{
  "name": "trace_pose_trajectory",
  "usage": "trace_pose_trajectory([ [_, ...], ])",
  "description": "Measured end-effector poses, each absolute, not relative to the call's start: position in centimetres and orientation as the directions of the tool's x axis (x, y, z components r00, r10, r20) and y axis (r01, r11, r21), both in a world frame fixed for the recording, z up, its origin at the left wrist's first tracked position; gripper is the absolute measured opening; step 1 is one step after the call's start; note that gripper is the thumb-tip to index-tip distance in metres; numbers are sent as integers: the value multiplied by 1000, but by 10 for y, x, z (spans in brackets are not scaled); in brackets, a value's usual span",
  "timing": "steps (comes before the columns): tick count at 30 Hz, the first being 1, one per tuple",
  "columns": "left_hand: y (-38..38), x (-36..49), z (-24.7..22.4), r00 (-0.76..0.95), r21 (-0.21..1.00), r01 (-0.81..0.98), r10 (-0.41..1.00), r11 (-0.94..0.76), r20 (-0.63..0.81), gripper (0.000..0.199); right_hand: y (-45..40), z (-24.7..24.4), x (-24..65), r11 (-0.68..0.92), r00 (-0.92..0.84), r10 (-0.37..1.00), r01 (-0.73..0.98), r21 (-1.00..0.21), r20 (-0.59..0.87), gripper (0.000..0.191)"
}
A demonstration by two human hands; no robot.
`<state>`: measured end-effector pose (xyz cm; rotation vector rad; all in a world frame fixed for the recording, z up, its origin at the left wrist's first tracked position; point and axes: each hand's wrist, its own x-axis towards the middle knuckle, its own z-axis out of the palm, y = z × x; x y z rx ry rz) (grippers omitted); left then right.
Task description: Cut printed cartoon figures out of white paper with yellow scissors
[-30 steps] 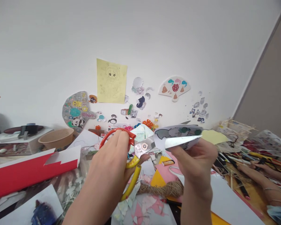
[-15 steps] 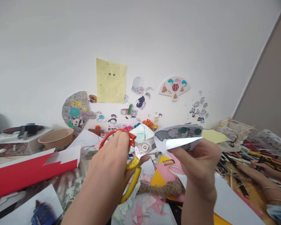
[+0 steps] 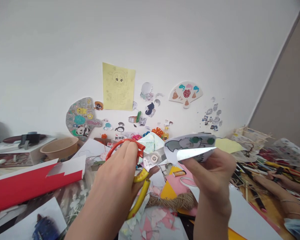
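My left hand [image 3: 121, 170] is wrapped round the scissors [image 3: 153, 159], which have one red handle and one yellow handle. Their blades point right and meet the left edge of a paper cutout [image 3: 190, 144]; the blade tips are hidden by the paper. Pinched in my right hand [image 3: 212, 176], the cutout shows a grey and green cartoon drawing, and a strip of it folds toward me with its white back showing. Both hands are raised above the cluttered table. Beneath them lie a bundle of twine [image 3: 173, 201] and pink and pale green paper scraps [image 3: 152, 221].
A red folded card [image 3: 35, 186], a brown bowl [image 3: 60, 147] and a blue bottle [image 3: 45, 228] are on the left. A battery [image 3: 179, 173] lies on pink paper. At right, another person's arm [image 3: 277, 193] rests near pens and string. Drawings and fans hang on the wall.
The scissors' yellow handle has shifted very slightly downward. Otherwise both hands and the paper cutout look almost the same.
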<state>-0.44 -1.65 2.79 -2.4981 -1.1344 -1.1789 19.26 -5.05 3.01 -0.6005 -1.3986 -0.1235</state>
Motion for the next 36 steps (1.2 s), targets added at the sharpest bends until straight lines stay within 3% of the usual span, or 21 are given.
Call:
trace_pose_trajectory([
  [9, -15, -7, 24, 396, 201, 694, 600, -691, 695, 30, -50, 35, 188, 863, 164, 235, 419, -283, 958, 20],
  [18, -11, -3, 25, 340, 308, 687, 665, -658, 665, 33, -47, 36, 184, 807, 193, 182, 531, -258, 964, 17],
  [30, -12, 0, 24, 355, 335, 590, 608, -735, 710, 33, -47, 37, 182, 796, 139, 173, 563, -221, 975, 19],
  [36, -9, 1, 27, 374, 259, 605, 556, -753, 742, 32, -48, 34, 184, 780, 150, 192, 577, -243, 970, 19],
])
